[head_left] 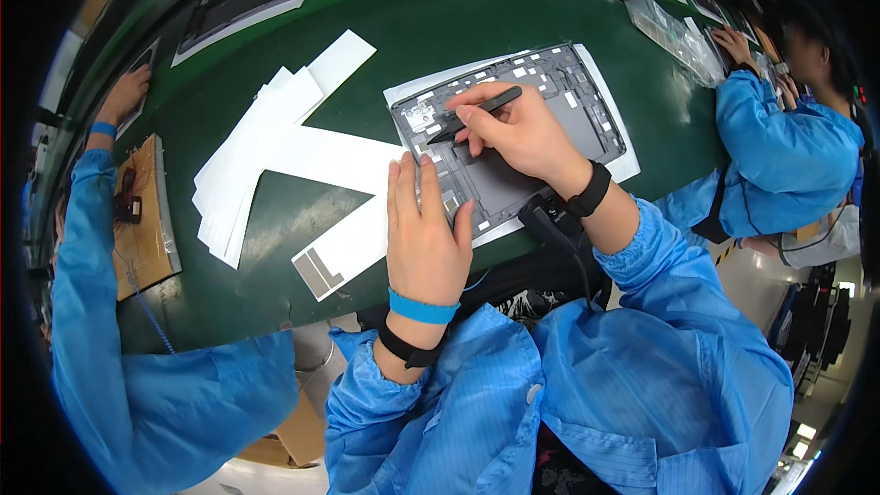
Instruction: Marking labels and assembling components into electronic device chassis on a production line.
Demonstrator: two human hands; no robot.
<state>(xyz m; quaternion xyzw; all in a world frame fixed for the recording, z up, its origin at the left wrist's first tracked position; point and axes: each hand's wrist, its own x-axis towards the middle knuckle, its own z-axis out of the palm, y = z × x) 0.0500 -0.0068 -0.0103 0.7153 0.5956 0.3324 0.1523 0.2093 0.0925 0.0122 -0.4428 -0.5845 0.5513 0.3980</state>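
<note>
In front of me a grey tablet housing [527,170] lies on a white sheet [626,161], its inner side up with several small white pieces on it. My right hand [518,133] grips black tweezers [500,101], their tip down at the housing's left part. Flat along the housing's left edge rests my left hand [428,238], fingers stretched out, holding nothing. Beside it lies a white strip [344,247] with grey adhesive pieces at its near end. Another white strip [335,158] runs from the left hand's fingertips toward a pile of white strips [261,133].
The green table [183,312] carries more tablet housings [243,0] at the back. A clear plastic bag [674,41] lies at the right. Co-workers in blue sit on both sides, one with a hand [128,92] at the left. A wooden board [147,211] lies there too.
</note>
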